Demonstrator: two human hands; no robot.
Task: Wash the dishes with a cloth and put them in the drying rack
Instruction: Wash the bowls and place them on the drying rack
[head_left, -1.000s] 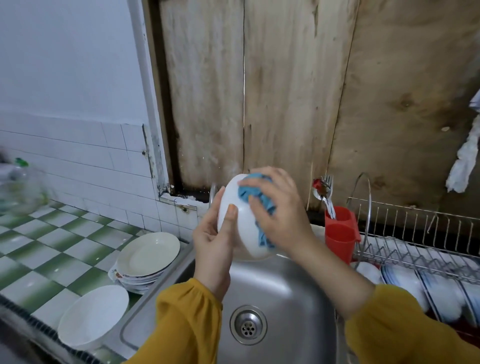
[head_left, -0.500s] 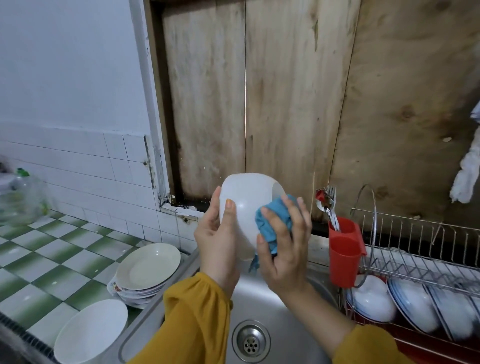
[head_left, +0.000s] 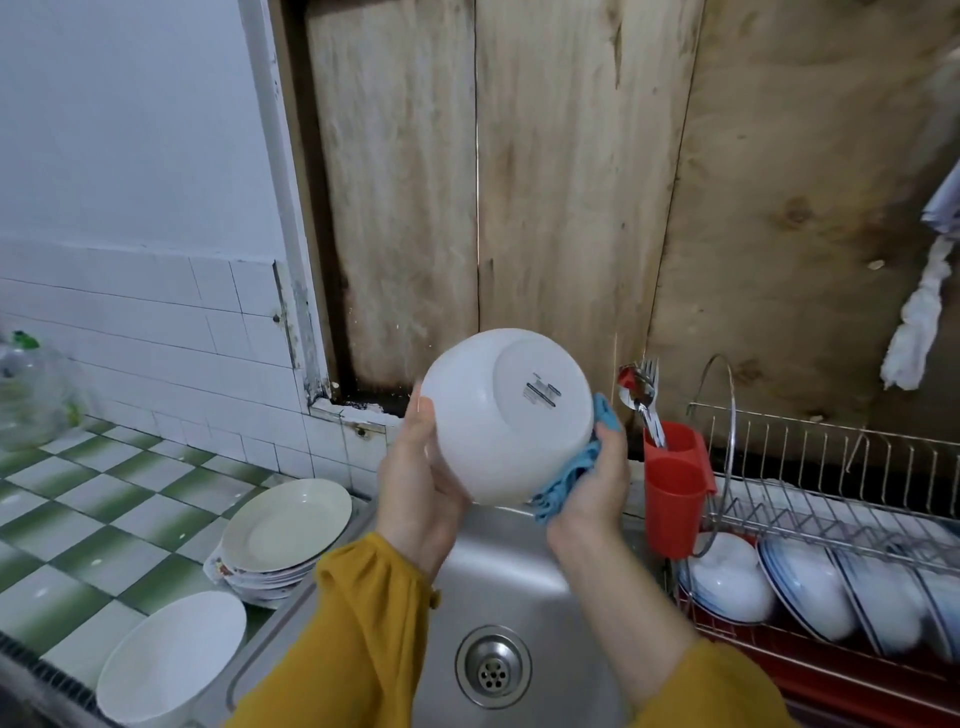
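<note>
Far L on tiled surface (head_left: 78, 519): large white bowl (head_left: 171, 657) at front edge, plate stack (head_left: 283, 535) just beside sink (head_left: 519, 577). Both prob. still to wash, judging by where they sit.

Over the sink, left hand (head_left: 421, 488) grips held bowl (head_left: 498, 415) by its L wall, thumb on the outside, fingers curled behind. Bowl is tipped, base w/ sticker toward camera, mouth facing away. Right hand (head_left: 597, 483) holds blue cloth (head_left: 571, 478) against bowl's lower R side, fingers wrapped round it.

Step in hand: wiping the outside of this bowl. Task approx midway.

R of sink: red cutlery cup (head_left: 672, 499), then drying rack (head_left: 831, 467) w/ racked bowls (head_left: 810, 587) on edge in lower tier.

Next move, prob. — finish the wipe, then carry bowl R past the cutlery cup. Lower tier looks crowded at sink end, so it calls for picking a gap and setting the bowl in w/o knocking its neighbours.
</note>
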